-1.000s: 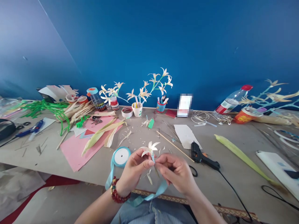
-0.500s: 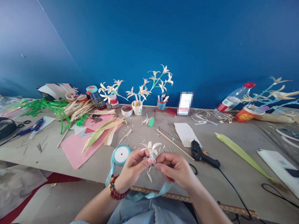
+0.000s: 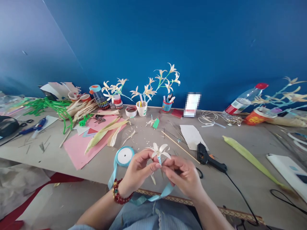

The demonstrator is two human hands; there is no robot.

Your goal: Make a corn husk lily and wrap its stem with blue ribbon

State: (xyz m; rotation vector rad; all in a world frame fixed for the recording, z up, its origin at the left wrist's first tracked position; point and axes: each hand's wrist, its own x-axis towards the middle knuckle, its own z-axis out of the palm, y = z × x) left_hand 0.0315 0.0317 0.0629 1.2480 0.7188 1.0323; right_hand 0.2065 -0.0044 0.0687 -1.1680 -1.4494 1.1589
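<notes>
Between my two hands, above the table's front edge, stands a white handmade flower (image 3: 160, 150) with pale pointed petals and a blue-wrapped base. My left hand (image 3: 142, 167) pinches that base between thumb and fingers. Close against it, my right hand (image 3: 181, 174) is closed, with light blue ribbon (image 3: 168, 190) at its fingers. The ribbon sags in front of my lap and runs round to a ribbon spool (image 3: 125, 156) lying flat left of my hands. Fingers partly hide the flower's base and the ribbon's end.
A black glue gun (image 3: 208, 156) lies to the right, its cord trailing off the front edge. A wooden stick (image 3: 179, 147) and white card (image 3: 193, 137) lie beyond my hands. Pink paper (image 3: 76, 150) with corn husks is at left. A paper cup (image 3: 142, 109) holds finished flowers.
The flower has turned and shifted slightly right, showing more of its petals and blue base. My hands remain together, and the ribbon hangs a little differently. The view has shifted slightly.
</notes>
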